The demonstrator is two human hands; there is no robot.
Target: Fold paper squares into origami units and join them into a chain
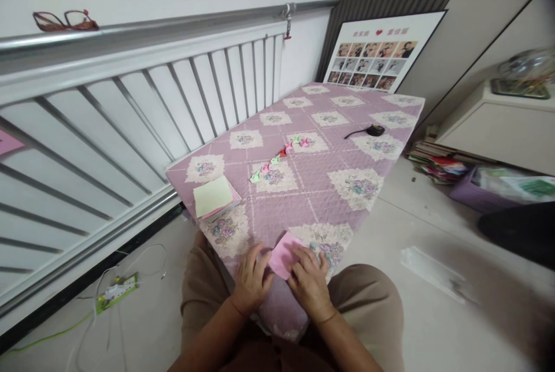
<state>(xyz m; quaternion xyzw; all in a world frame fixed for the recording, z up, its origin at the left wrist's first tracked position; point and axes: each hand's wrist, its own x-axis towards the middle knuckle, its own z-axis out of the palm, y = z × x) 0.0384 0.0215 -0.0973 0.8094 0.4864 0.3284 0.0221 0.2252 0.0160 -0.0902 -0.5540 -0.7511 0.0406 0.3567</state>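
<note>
Paper (284, 252), pink, lies turned cornerwise on the cloth (281, 207) at the near end, between the person's hands. From where I stand, the right hand (310, 281) is nearer, its bent fingers over the right side; the left hand (252, 279) is at the left corner. Whether either pinches, I can't tell; covered edges hide any longer axis.

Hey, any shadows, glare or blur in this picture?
Head view: shadow darkens part of the pink paper; head view: glare streaks the metal pipe, brightest toward its left end; head view: the floor at far right looks blurred.
</note>
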